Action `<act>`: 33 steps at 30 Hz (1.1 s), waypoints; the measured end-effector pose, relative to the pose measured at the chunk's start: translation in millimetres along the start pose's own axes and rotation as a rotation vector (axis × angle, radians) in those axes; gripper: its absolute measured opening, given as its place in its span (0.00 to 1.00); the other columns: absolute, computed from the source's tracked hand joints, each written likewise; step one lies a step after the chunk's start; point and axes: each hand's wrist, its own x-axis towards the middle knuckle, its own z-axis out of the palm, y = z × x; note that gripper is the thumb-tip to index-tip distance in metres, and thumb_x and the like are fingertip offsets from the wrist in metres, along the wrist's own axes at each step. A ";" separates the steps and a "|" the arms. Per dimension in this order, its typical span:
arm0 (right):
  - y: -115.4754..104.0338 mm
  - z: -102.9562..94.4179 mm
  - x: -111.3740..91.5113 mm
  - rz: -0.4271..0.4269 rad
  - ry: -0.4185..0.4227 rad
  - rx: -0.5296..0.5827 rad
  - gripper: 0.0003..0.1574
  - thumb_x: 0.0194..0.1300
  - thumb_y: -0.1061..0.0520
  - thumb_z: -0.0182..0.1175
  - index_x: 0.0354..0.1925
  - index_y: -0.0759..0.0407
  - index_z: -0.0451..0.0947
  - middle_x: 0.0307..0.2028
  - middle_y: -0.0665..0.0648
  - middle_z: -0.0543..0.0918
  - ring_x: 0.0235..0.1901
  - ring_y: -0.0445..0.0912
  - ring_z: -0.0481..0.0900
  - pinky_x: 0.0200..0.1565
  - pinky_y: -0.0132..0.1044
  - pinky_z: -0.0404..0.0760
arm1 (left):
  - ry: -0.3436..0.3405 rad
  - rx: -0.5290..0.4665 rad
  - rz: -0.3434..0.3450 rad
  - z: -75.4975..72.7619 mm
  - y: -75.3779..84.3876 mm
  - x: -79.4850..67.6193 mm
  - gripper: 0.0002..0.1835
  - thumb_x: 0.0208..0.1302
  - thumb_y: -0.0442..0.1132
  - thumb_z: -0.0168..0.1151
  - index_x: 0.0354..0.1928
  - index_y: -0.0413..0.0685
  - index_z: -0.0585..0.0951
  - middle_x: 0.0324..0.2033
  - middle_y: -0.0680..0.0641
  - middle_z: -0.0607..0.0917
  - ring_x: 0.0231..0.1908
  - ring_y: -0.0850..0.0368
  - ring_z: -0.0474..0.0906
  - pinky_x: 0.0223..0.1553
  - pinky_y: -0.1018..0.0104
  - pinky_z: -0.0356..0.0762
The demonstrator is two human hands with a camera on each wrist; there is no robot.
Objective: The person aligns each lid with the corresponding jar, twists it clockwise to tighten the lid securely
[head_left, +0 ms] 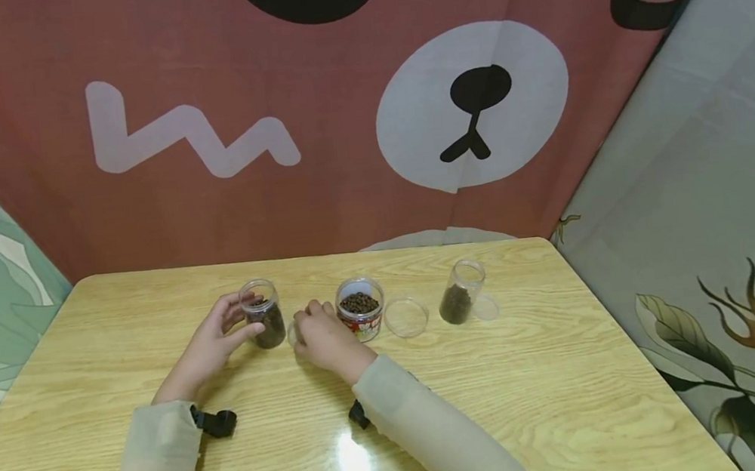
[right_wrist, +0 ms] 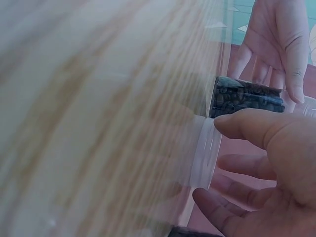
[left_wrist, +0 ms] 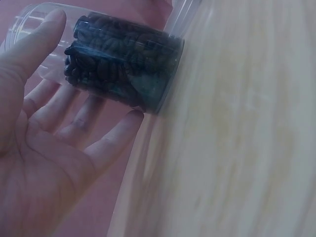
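A clear jar of dark beans (head_left: 268, 331) stands upright at the left of the group. My left hand (head_left: 213, 336) holds it loosely, thumb on the near side and fingers behind; the left wrist view shows the thumb over the jar's clear upper wall (left_wrist: 49, 64). Right beside that jar, a clear round lid (right_wrist: 201, 158) lies on the table. My right hand (head_left: 326, 339) has its thumb and fingertips at opposite edges of this lid, pinching it. Close to the right hand's far side is an open tub of brown pellets (head_left: 360, 305) with a colourful label.
Another clear lid (head_left: 407, 317) lies to the right of the tub. Farther right stands a second open jar (head_left: 457, 304), partly filled with dark contents, with a lid (head_left: 486, 306) beside it. The wooden table (head_left: 571, 399) ends at a patterned cloth backdrop (head_left: 211, 213).
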 end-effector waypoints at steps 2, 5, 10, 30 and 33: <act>-0.1 -0.4 -0.1 0.002 -0.008 -0.003 0.15 0.69 0.48 0.65 0.31 0.51 0.71 0.43 0.54 0.74 0.41 0.48 0.66 0.47 0.37 0.71 | -0.001 0.002 0.005 -0.1 0.0 -0.1 0.35 0.73 0.43 0.62 0.74 0.37 0.60 0.73 0.35 0.64 0.71 0.33 0.60 0.66 0.36 0.65; -0.6 -0.7 -0.6 0.005 -0.007 0.000 0.14 0.69 0.48 0.66 0.32 0.51 0.72 0.44 0.54 0.74 0.42 0.48 0.66 0.47 0.36 0.71 | -0.002 -0.004 0.007 -0.5 0.0 -0.4 0.34 0.73 0.42 0.63 0.73 0.37 0.60 0.73 0.35 0.65 0.71 0.35 0.61 0.66 0.37 0.65; -1.3 -0.3 -1.1 0.011 0.018 0.004 0.12 0.68 0.48 0.66 0.36 0.53 0.75 0.46 0.55 0.75 0.43 0.48 0.67 0.49 0.37 0.72 | 0.003 -0.007 0.003 -1.0 2.6 -2.6 0.34 0.73 0.41 0.63 0.73 0.37 0.61 0.73 0.35 0.65 0.71 0.35 0.62 0.66 0.37 0.65; -6.4 -3.5 -3.6 0.006 0.176 -0.035 0.30 0.71 0.49 0.64 0.65 0.63 0.75 0.56 0.59 0.76 0.51 0.50 0.71 0.54 0.36 0.77 | -0.002 0.046 0.004 -8.5 -1.7 -4.8 0.35 0.72 0.44 0.64 0.77 0.47 0.63 0.71 0.40 0.69 0.68 0.38 0.66 0.59 0.61 0.74; -6.5 -3.7 -3.3 0.003 0.214 -0.040 0.31 0.72 0.50 0.63 0.67 0.63 0.73 0.58 0.59 0.75 0.54 0.51 0.71 0.55 0.36 0.78 | -0.007 0.047 0.009 -9.0 -3.0 -4.5 0.35 0.72 0.44 0.64 0.76 0.46 0.63 0.70 0.40 0.70 0.68 0.38 0.66 0.58 0.65 0.74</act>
